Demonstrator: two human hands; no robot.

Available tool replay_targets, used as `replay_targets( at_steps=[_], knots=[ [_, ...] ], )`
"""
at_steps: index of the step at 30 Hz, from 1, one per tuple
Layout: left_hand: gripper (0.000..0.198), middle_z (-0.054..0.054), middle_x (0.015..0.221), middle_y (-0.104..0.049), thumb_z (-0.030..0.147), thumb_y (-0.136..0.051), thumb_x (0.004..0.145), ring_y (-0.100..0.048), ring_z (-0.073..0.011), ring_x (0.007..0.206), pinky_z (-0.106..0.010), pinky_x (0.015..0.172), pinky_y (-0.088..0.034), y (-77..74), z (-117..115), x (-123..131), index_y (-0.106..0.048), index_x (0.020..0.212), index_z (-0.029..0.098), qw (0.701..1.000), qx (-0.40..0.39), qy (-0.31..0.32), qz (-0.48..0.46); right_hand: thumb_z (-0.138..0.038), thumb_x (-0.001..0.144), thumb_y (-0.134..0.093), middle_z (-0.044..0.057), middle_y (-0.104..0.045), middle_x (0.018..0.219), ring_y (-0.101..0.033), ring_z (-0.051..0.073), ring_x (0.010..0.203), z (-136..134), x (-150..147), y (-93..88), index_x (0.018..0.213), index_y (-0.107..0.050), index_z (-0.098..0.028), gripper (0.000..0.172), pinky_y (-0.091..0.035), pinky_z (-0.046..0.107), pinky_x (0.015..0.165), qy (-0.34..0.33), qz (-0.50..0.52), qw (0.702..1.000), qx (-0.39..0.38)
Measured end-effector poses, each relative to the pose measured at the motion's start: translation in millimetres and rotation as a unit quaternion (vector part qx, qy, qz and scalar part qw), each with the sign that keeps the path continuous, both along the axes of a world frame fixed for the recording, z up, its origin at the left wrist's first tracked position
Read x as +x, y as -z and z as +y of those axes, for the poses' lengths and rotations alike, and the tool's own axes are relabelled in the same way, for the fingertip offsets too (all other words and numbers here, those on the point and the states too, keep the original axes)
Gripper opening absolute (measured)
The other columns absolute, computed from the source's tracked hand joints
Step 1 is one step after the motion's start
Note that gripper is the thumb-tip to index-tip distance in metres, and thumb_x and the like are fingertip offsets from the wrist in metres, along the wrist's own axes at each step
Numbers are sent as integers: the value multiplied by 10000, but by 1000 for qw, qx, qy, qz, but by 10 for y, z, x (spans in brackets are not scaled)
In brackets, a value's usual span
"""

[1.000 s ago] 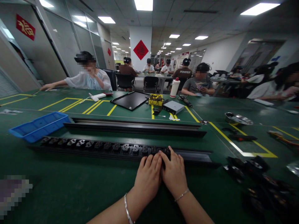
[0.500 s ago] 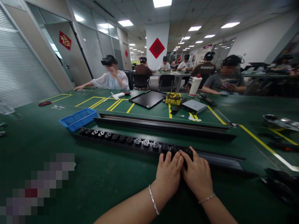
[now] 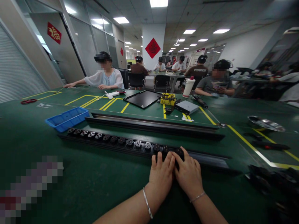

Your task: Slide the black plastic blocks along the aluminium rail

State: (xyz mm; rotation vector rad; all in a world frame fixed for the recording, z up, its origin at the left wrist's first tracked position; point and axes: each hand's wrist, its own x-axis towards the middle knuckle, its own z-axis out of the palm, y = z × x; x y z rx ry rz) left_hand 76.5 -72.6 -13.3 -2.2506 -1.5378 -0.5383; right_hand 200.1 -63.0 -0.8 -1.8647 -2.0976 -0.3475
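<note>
A part (image 3: 178, 151) in the near rail (image 3: 207, 159) on the counter (image 3: 105, 186) is likely being pressed by left hand (image 3: 161, 174) and right hand (image 3: 189, 175), fingers (image 3: 160, 158) close together; any grip cannot be told. Straight pushing is probably being needed next.

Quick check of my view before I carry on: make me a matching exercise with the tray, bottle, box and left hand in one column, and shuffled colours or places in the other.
1. Tray
2. Left hand
3. Box
4. Bottle

a. yellow
b. white and red
c. at the near rail
d. blue

Pairs: 1-d, 2-c, 3-a, 4-b
</note>
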Motion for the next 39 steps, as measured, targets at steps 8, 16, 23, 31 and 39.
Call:
replay_targets(
  at_steps=[8, 16, 23, 31, 39],
  knots=[
    [457, 0, 1339, -515, 431, -436, 860, -411, -310, 1132, -505, 905, -344, 14, 2, -28, -483, 1289, 281, 999, -31, 0, -22, -295, 827, -497, 89, -455, 1329, -510, 226, 1065, 29, -6, 19, 1159, -600, -335, 349, -346, 382, 871, 11, 22, 1000, 1],
    [449, 15, 1350, -507, 419, -413, 874, -387, -331, 1138, -569, 872, -365, -21, -6, -23, -461, 1300, 286, 997, -65, -2, -45, -287, 803, -524, 98, -462, 1313, -509, 230, 1066, 24, -18, 29, 1146, -607, -315, 355, -346, 379, 878, 19, 18, 1000, 7],
    [449, 11, 1362, -491, 430, -380, 885, -377, -336, 1145, -609, 852, -372, -49, -20, -12, -438, 1312, 305, 996, -76, -10, -45, -310, 819, -506, 103, -459, 1309, -511, 235, 1062, 34, -11, 48, 1141, -608, -297, 338, -360, 377, 858, 27, -5, 999, 18],
    [450, -4, 1350, -501, 369, -395, 886, -394, -273, 1147, -439, 891, -379, 21, 3, -32, -445, 1313, 237, 999, -14, 26, -26, -314, 823, -509, 113, -460, 1294, -518, 241, 1050, 50, -22, 44, 1117, -618, -301, 314, -369, 379, 841, 35, -6, 999, 18],
    [375, -43, 1213, -547, 305, -418, 885, -464, -200, 1017, -342, 801, -391, -154, 135, -122, -467, 1247, 220, 996, -26, 88, 23, -306, 823, -512, 103, -461, 1285, -527, 225, 1014, 58, -26, 26, 1122, -610, -311, 314, -368, 367, 830, 38, 3, 999, 11]
  ],
)
